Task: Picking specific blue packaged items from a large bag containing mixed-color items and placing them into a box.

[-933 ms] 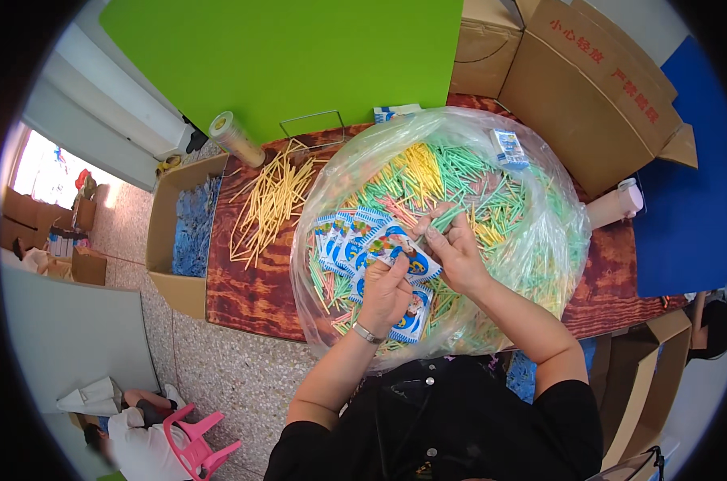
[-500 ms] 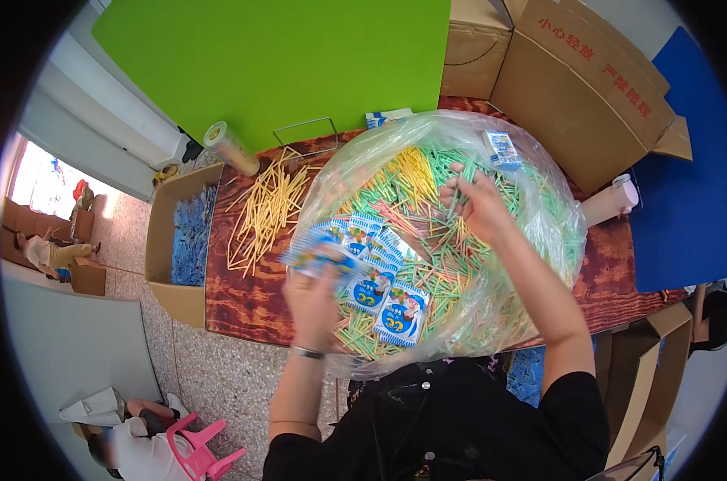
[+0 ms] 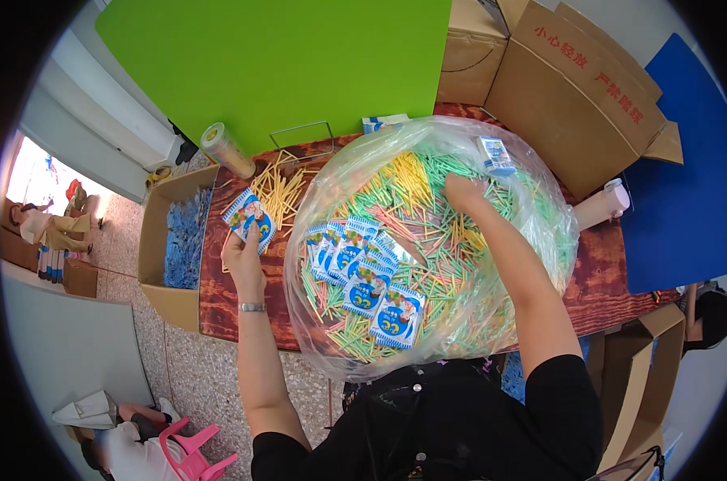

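My left hand (image 3: 245, 258) pinches a blue and white packet (image 3: 251, 215) at its lower edge, over the table's left side beside a heap of yellow sticks (image 3: 281, 192). My right hand (image 3: 462, 192) reaches down into thin green sticks (image 3: 446, 164) at the far side of a big clear plastic bag (image 3: 303, 309). Its fingertips are hidden, so I cannot see what they grip. Pink, yellow and green sticks fill the bag. Several more blue and white packets (image 3: 367, 287) lie overlapping on the sticks at its near left.
A small stack of packets (image 3: 496, 155) rests at the bag's far right. An open carton (image 3: 156, 264) with blue wrappers stands left of the table (image 3: 243, 309). A tape roll (image 3: 227, 150), a wire stand (image 3: 301, 128), a pale cylindrical container (image 3: 602, 204) and a large carton (image 3: 572, 96) stand around the bag.
My left hand has carried the packet left, from above the packets in the bag to beside the yellow heap. My right hand has lowered into the green sticks.
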Tool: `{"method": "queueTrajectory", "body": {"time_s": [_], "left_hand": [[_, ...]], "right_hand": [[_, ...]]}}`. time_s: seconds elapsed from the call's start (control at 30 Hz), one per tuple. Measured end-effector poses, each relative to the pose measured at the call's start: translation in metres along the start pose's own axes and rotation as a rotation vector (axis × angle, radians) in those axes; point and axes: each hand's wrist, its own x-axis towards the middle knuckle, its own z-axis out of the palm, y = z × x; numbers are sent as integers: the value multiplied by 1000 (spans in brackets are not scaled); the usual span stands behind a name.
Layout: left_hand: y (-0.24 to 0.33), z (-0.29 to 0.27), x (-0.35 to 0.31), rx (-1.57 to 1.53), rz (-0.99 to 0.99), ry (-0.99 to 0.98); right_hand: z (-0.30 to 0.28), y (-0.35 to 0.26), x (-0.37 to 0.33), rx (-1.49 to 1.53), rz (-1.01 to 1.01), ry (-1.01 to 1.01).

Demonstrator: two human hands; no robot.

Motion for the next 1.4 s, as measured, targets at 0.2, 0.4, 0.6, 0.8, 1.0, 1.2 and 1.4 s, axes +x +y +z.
{"method": "queueTrajectory", "body": {"time_s": [0.2,0.4,0.6,0.8,1.0,1.2,1.4], "left_hand": [[38,5,-35,-58,78,1],[58,16,-66,-119,77,-11],[63,42,-88,-173,40,-140],[49,57,-106,-118,-29,-250],[55,83,-121,-195,-157,-343],[32,92,-139,-193,-199,-402],[-4,84,-150,23,-124,-366]], "right_hand": [[-2,43,13,101,-231,175],[-7,55,1,382,-222,213],[-11,64,0,434,-75,342],[-27,39,-34,739,-147,-309],[-45,18,-38,109,-337,-305],[-8,-36,-32,-706,-263,-141],[22,-62,-35,-923,-94,-248]]}}
